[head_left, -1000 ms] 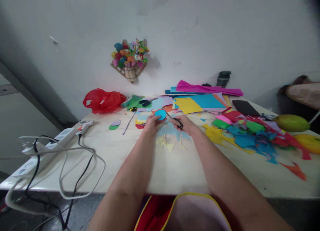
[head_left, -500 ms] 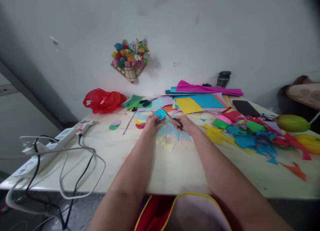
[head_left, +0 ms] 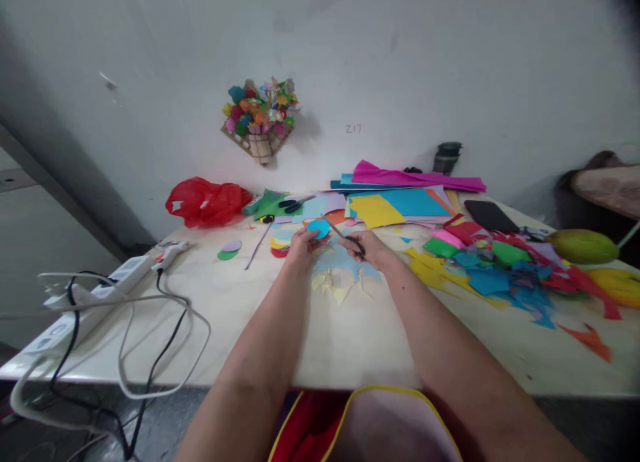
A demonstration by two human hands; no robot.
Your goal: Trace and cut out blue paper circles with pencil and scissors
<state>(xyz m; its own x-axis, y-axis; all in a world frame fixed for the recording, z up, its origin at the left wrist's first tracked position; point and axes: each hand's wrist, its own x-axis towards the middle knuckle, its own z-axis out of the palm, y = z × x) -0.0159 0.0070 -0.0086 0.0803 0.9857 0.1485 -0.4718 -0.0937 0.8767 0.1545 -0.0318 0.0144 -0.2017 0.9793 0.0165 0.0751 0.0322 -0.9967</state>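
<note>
Your left hand [head_left: 300, 243] pinches a blue paper disc [head_left: 319, 228] by its near edge, held just above the counter [head_left: 280, 329] at the far middle. Your right hand [head_left: 373, 249] is closed around the black handles of the scissors [head_left: 349, 239]; the blades point at the disc's right rim — whether they are open or shut is too small to tell.

Judgement: feed the disc into the blades by turning it with the left hand, rather than swinging the scissors. Keep cuts short, near the pivot, for a smooth curve. Keep left fingertips behind the cut line. Pale offcuts [head_left: 336, 285] lie just below — they should not get in the way.
</note>
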